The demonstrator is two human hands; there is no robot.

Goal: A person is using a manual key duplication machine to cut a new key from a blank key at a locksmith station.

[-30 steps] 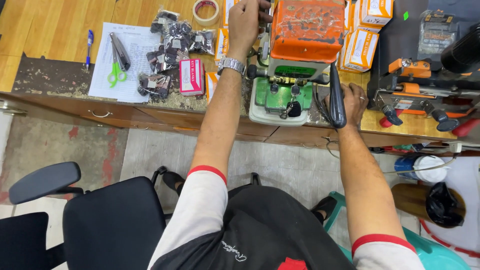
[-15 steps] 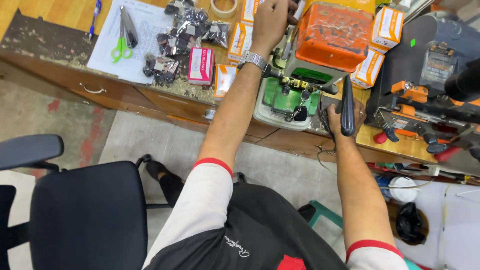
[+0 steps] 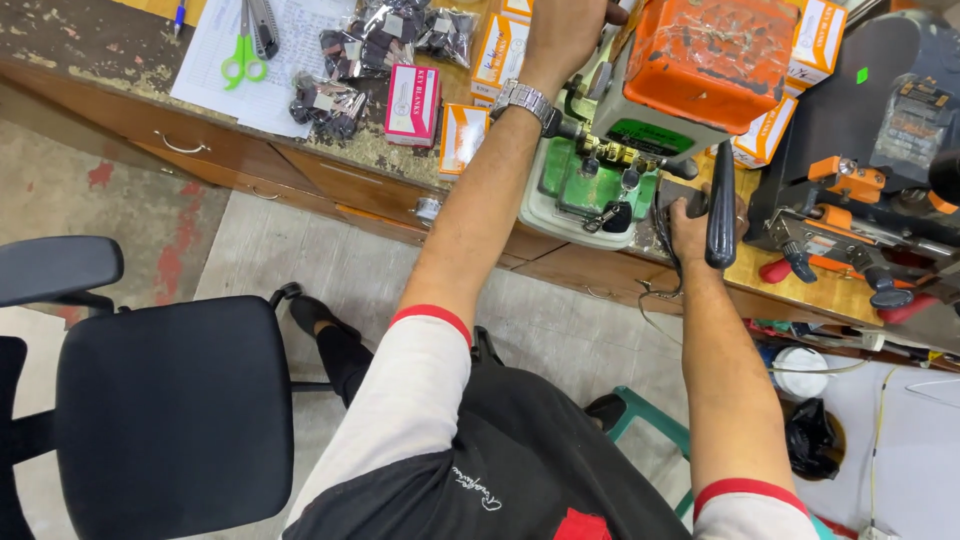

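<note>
Wooden desk [image 3: 90, 60]: left hand [image 3: 565, 35] clasps key-cutting machine [image 3: 640, 120]; right hand [image 3: 690, 222], at 4 o'clock, gripping black lever [image 3: 721, 205].

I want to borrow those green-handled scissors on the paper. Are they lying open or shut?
Shut. The green scissors lie flat on the white paper sheet with both handle loops side by side and the blades together, pointing away from the person.
</note>
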